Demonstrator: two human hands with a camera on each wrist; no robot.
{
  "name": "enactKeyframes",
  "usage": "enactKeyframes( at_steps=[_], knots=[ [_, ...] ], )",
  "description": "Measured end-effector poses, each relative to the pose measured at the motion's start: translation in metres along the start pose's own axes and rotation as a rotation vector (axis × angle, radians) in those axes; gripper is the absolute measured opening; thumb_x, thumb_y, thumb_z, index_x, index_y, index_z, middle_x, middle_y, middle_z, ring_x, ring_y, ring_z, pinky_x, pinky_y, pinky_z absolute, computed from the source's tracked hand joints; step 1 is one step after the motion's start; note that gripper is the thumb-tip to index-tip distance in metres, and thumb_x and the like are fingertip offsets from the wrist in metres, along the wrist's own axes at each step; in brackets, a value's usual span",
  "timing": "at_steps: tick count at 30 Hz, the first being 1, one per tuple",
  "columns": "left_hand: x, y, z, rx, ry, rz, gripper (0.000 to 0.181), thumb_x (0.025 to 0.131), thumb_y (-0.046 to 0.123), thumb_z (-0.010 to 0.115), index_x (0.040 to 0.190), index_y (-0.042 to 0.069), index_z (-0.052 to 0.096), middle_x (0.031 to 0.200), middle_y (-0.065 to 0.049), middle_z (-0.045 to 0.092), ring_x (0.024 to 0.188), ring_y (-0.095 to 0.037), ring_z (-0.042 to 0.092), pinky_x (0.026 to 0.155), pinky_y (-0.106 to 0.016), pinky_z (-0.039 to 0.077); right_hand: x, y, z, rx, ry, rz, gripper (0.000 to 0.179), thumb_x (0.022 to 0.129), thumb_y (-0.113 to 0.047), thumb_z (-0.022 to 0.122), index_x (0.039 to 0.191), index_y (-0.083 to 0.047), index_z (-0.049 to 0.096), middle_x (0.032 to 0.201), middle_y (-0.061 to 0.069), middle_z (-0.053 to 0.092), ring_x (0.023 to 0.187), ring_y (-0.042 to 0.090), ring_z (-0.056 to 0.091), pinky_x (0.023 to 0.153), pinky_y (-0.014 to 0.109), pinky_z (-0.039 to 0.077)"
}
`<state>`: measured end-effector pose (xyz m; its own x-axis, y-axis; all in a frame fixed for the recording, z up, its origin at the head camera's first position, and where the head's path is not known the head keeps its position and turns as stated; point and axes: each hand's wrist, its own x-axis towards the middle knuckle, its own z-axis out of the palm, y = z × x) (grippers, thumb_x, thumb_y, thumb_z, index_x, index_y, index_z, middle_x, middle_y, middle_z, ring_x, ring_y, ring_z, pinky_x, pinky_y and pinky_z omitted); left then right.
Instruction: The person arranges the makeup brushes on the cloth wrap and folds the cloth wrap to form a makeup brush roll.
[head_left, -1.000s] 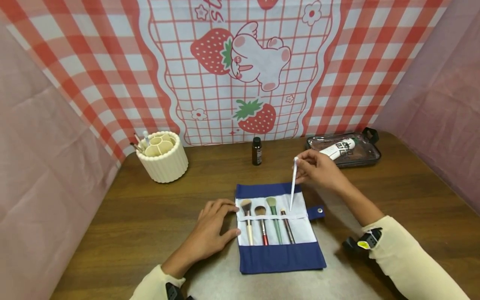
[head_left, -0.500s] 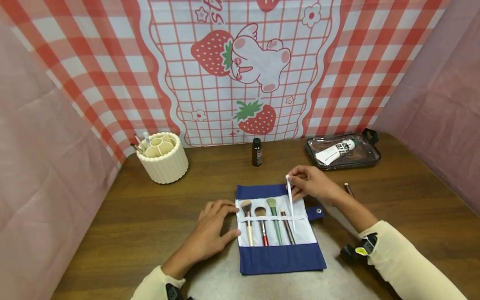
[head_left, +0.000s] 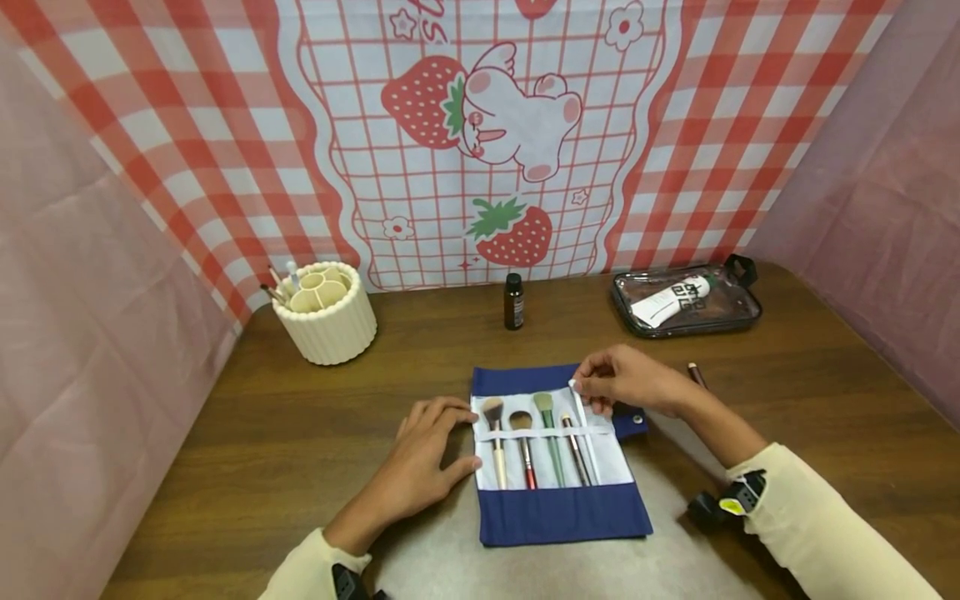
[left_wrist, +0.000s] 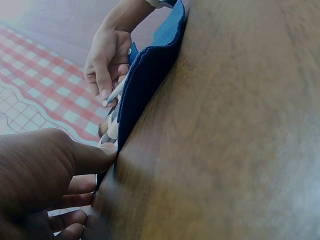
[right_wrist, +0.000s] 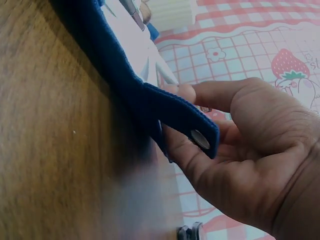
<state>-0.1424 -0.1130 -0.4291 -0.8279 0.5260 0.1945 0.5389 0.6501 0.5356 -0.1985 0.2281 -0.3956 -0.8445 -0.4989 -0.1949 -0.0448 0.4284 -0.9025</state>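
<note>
A navy-blue brush roll (head_left: 566,515) with a white lining lies unfolded on the wooden table. Its white elastic band crosses several makeup brushes, among them a green brush (head_left: 543,404) and a short dark-handled brush (head_left: 576,451). My right hand (head_left: 630,379) pinches the top of a thin white stick (head_left: 580,408) between thumb and fingers. The stick passes behind the band, its lower end inside the roll near the pocket. On the roll's left edge rest the fingertips and thumb of my left hand (head_left: 420,454). In the right wrist view the snap strap (right_wrist: 182,120) hides part of my right fingers.
A cream ribbed holder (head_left: 326,325) with a few brushes stands at the back left. Behind the roll is a small dark bottle (head_left: 513,302). A clear pouch (head_left: 727,308) bearing a white tube (head_left: 667,302) lies back right. A dark stick (head_left: 697,375) is beyond my right wrist.
My right hand has moved down and toward the roll. The white stick has slid under the elastic band and deeper down, beside the dark-handled brush. My left hand has stayed in place.
</note>
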Motion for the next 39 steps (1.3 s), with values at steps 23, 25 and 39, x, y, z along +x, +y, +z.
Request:
enactKeyframes(
  at_steps=[23, 25, 39],
  knots=[
    [0.004, 0.001, 0.001, 0.010, 0.004, 0.019, 0.052, 0.085, 0.031, 0.081, 0.129, 0.010, 0.062, 0.135, -0.005, 0.054, 0.124, -0.029, 0.043, 0.099, -0.050, 0.035, -0.025, -0.018, -0.010, -0.668, 0.185, -0.136, 0.011, 0.097, -0.023, 0.068, 0.097, -0.016, 0.076, 0.079, -0.009, 0.067, 0.066, 0.007, 0.055, 0.061, 0.031, 0.046],
    [0.004, 0.001, 0.001, 0.010, 0.006, 0.021, 0.052, 0.085, 0.031, 0.081, 0.129, 0.010, 0.062, 0.135, -0.005, 0.054, 0.123, -0.029, 0.043, 0.099, -0.050, 0.035, -0.032, -0.020, -0.018, -0.725, 0.285, -0.102, 0.012, 0.096, -0.022, 0.068, 0.098, -0.012, 0.075, 0.078, -0.007, 0.066, 0.068, 0.009, 0.058, 0.063, 0.034, 0.048],
    [0.001, 0.001, 0.001, 0.015, 0.004, 0.008, 0.053, 0.085, 0.030, 0.081, 0.129, 0.009, 0.062, 0.136, -0.006, 0.054, 0.123, -0.028, 0.043, 0.101, -0.050, 0.033, -0.074, 0.005, -0.080, -0.869, 0.408, 0.291, 0.025, 0.092, -0.029, 0.067, 0.076, -0.011, 0.061, 0.073, 0.005, 0.058, 0.069, 0.028, 0.056, 0.060, 0.050, 0.044]
  ],
)
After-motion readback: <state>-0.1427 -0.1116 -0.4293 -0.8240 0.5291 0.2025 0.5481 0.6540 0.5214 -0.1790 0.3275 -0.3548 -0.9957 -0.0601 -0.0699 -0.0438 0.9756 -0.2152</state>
